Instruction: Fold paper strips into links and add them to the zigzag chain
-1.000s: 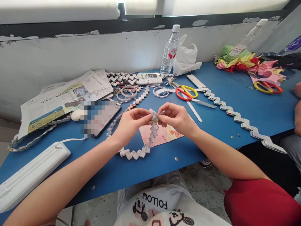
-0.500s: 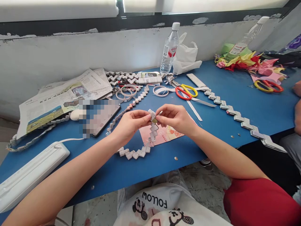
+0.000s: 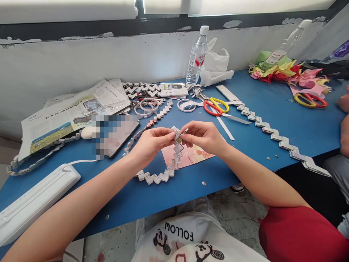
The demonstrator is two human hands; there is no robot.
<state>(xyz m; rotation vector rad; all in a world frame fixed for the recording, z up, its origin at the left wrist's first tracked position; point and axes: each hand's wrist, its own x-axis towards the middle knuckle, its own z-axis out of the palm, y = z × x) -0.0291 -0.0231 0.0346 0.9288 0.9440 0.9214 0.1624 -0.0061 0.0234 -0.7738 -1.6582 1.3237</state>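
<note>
A zigzag chain of folded newspaper strips (image 3: 156,179) curves over the blue table, and its upper end is raised between my hands. My left hand (image 3: 152,143) pinches that end between thumb and forefinger. Close beside it, my right hand (image 3: 203,136) is closed, its thumb and forefinger on a small folded paper piece (image 3: 184,131) at the chain's end. Whether that piece is slotted into the chain, I cannot tell. Under the hands lies a pink printed sheet (image 3: 181,156), partly covered by the chain and my right hand.
Newspapers (image 3: 73,109), tape rolls (image 3: 147,105), a phone (image 3: 120,140) and a white power strip (image 3: 40,200) are on the left. Red-and-yellow scissors (image 3: 215,106), paper strips and a water bottle (image 3: 196,56) stand behind. Another paper chain (image 3: 272,133) runs rightward, near another person's hand (image 3: 345,134).
Both my hands hold nearly the same pose on the chain's end. The other person's hand at the right edge has shifted slightly.
</note>
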